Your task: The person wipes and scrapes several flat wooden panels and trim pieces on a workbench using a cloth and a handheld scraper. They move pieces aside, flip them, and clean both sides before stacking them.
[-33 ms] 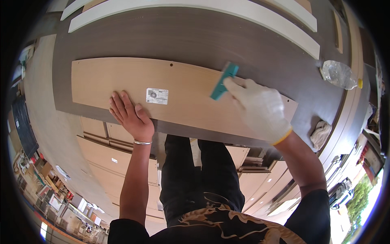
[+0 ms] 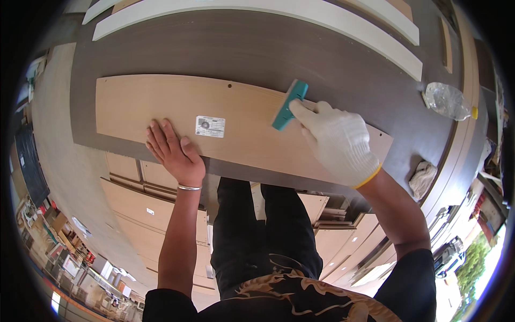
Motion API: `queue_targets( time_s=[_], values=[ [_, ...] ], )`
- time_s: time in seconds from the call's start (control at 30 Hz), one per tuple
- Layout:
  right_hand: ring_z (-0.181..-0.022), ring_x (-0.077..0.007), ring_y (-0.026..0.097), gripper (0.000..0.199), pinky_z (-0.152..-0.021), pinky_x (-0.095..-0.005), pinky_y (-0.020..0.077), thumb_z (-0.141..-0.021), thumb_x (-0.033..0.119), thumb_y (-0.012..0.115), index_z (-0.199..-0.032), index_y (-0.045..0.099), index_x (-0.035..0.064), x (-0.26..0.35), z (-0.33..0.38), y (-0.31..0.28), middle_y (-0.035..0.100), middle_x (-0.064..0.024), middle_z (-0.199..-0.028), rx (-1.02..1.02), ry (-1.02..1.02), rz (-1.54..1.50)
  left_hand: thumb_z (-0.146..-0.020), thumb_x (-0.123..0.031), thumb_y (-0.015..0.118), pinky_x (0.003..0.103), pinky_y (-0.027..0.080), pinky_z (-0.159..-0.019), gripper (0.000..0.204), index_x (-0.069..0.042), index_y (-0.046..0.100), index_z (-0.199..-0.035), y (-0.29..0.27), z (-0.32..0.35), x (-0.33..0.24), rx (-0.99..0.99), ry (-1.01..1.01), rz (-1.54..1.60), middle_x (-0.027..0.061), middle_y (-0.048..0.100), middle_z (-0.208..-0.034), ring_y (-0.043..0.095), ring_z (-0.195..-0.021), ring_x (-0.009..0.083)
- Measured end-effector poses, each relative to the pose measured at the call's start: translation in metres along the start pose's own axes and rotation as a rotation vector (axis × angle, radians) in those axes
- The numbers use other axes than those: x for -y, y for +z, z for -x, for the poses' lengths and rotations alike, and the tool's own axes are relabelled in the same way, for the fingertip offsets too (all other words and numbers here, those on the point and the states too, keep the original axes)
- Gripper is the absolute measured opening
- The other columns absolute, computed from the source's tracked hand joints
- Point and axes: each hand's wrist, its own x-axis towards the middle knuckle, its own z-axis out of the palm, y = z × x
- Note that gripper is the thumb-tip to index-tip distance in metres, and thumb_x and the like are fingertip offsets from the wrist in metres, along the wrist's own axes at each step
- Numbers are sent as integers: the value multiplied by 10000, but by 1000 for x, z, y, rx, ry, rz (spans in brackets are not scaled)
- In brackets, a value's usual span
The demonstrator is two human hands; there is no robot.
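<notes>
Tilting the teal tool my right hand grips could scratch the panel. My left hand splays by the table's near edge.

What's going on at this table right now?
The person's bare left hand rests flat on the near edge of a light brown board lying on a dark table. The gloved right hand grips a teal tool over the board's far edge. A clear plastic bottle and a crumpled cloth lie off to the right.
</notes>
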Motion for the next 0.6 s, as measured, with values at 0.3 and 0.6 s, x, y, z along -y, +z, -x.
queue_targets(
  time_s=[0.3, 0.6],
  values=[
    [-772, -318, 727, 302, -621, -450, 570, -989, 198, 642, -1290, 627, 223, 9, 6, -12, 687, -106, -941, 120, 51, 52, -1117, -366, 348, 622, 160, -1283, 601, -51, 454, -1618, 0, 2, -5, -22, -46, 47, 235, 363, -1701, 285, -1589, 467],
    [-769, -300, 726, 279, -637, -459, 574, -1004, 248, 637, -1282, 624, 253, 28, -25, -10, 678, -86, -936, 89, -28, 129, -1103, -402, 372, 656, 192, -1269, 617, -55, 481, -1601, -2, -1, -7, -28, -57, 60, 246, 385, -1686, 311, -1578, 477]
  ],
)
